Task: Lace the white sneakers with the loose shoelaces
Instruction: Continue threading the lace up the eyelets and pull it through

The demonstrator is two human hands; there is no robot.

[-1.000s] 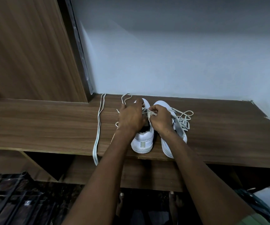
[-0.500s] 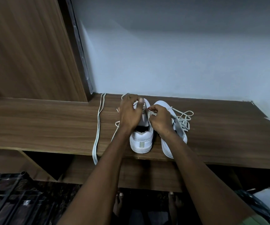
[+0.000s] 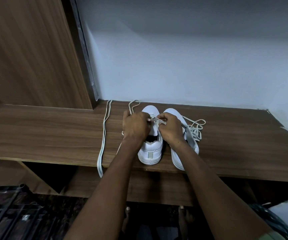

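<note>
Two white sneakers stand side by side on a wooden shelf [image 3: 53, 135], heels toward me. Over the left sneaker [image 3: 151, 150] my left hand [image 3: 134, 127] and my right hand [image 3: 170, 129] meet, each pinching a bit of the pale lace [image 3: 157, 120] at the eyelets. The right sneaker [image 3: 176, 158] is partly hidden under my right wrist. A tangle of lace [image 3: 196, 130] lies just right of it. One loop of lace [image 3: 133, 105] pokes out behind my left hand.
A long loose shoelace [image 3: 104, 134] runs from the back of the shelf and hangs over its front edge, left of the shoes. A wooden panel [image 3: 27, 49] rises at the left, a pale wall [image 3: 191, 58] behind. Below are a dark metal rack [image 3: 6, 213] and bare toes.
My left hand has shifted slightly right and back toward the right hand, so the fingertips now meet over the left sneaker's eyelets. The shoes and loose lace have stayed put.
</note>
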